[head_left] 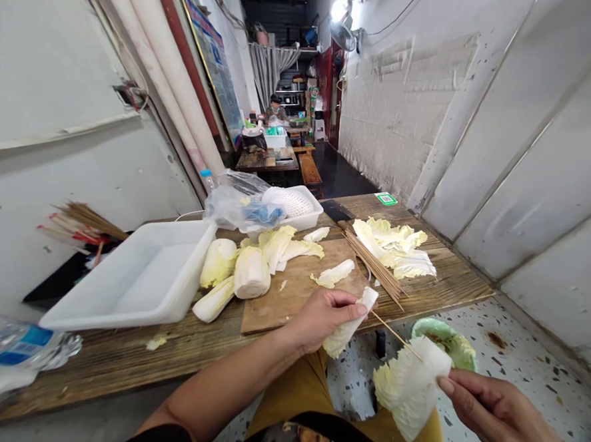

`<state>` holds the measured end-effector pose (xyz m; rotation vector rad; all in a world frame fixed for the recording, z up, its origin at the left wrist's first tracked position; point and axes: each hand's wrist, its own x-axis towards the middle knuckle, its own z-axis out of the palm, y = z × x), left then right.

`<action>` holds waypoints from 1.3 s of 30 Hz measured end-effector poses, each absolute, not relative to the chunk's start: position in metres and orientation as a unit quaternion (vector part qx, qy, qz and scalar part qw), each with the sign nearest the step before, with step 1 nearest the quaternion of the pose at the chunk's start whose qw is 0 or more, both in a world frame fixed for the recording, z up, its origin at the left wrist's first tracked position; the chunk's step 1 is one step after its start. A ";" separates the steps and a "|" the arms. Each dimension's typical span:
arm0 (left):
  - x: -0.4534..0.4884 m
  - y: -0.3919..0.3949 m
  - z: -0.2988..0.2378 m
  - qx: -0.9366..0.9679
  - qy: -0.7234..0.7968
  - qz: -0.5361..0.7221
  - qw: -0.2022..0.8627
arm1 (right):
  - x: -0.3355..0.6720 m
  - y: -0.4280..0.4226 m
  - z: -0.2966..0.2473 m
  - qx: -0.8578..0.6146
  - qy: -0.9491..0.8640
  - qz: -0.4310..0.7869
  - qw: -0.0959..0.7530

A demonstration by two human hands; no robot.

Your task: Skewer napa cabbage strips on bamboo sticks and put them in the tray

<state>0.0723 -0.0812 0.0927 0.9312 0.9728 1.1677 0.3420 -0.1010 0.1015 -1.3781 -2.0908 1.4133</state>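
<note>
Over my lap, my left hand is closed on a piece of napa cabbage leaf. A thin bamboo skewer runs from that piece to a second, larger cabbage leaf. My right hand pinches the larger leaf by its right edge. Behind my left hand lies a wooden cutting board with a loose cabbage leaf. A bundle of bamboo skewers rests along the board's right side, beside a pile of cabbage leaves.
A white plastic tub stands left of cut cabbage heads. Behind are plastic bags and a white tray. A green bowl sits below the table's right edge. A person is at a far table.
</note>
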 end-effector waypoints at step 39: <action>0.075 -0.084 0.103 0.423 0.420 0.495 0.632 | 0.331 -0.099 0.113 -0.425 -0.671 0.579 0.186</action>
